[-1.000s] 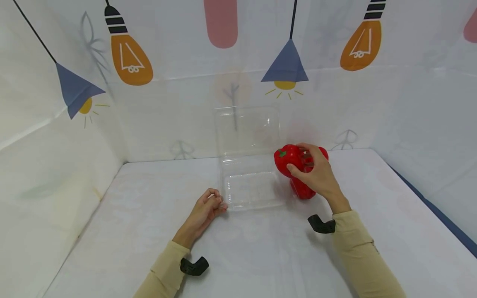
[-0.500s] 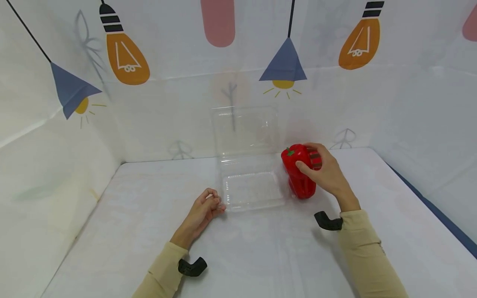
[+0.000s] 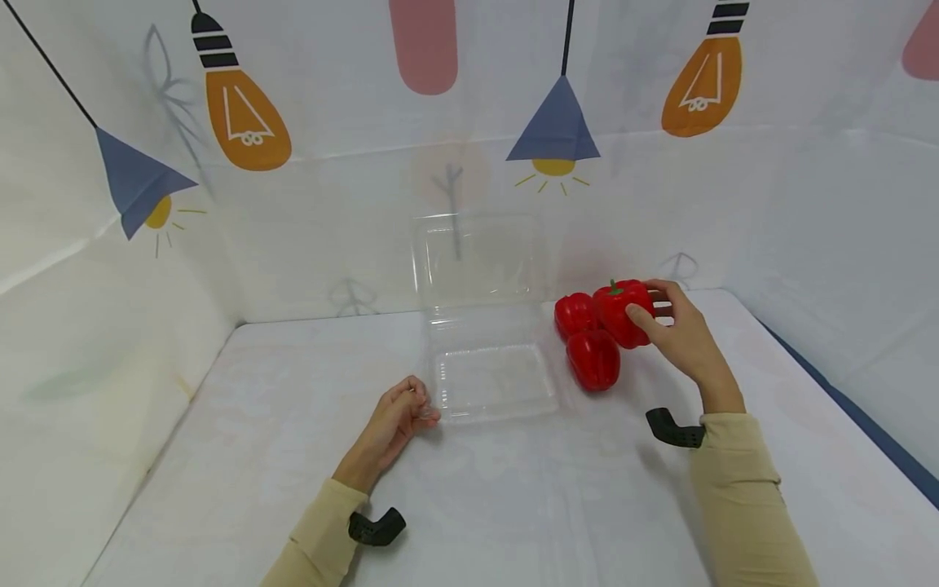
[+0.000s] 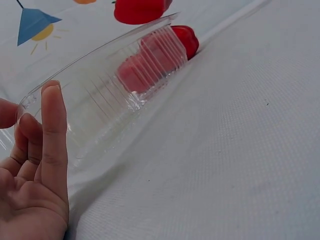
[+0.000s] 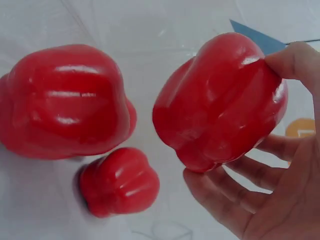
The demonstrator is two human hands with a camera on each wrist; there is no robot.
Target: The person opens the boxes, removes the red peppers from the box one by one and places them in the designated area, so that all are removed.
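Observation:
My right hand [image 3: 682, 330] grips a glossy red bell pepper [image 3: 621, 314] with a green stem, thumb on the near side. In the right wrist view the thumb and fingertips hold this bell pepper [image 5: 220, 102] from opposite sides. Two more red bell peppers lie on the table, one nearer [image 3: 592, 359] and one farther back [image 3: 575, 316]. Left of them stands a clear plastic clamshell container [image 3: 499, 412], its lid [image 3: 477, 261] raised at the back. My left hand [image 3: 392, 420] pinches the container's front left corner; in the left wrist view its rim [image 4: 95, 57] meets the fingers.
A white cloth covers the table [image 3: 477, 497]. Behind it rises a white curtain [image 3: 330, 228] printed with lamps and bulbs, with side panels at left and right. Each wrist wears a black curved piece [image 3: 377, 527].
My right hand has moved to the right with the bell pepper, away from the container. The pepper farther back has come into view. My left hand stays at the container's corner.

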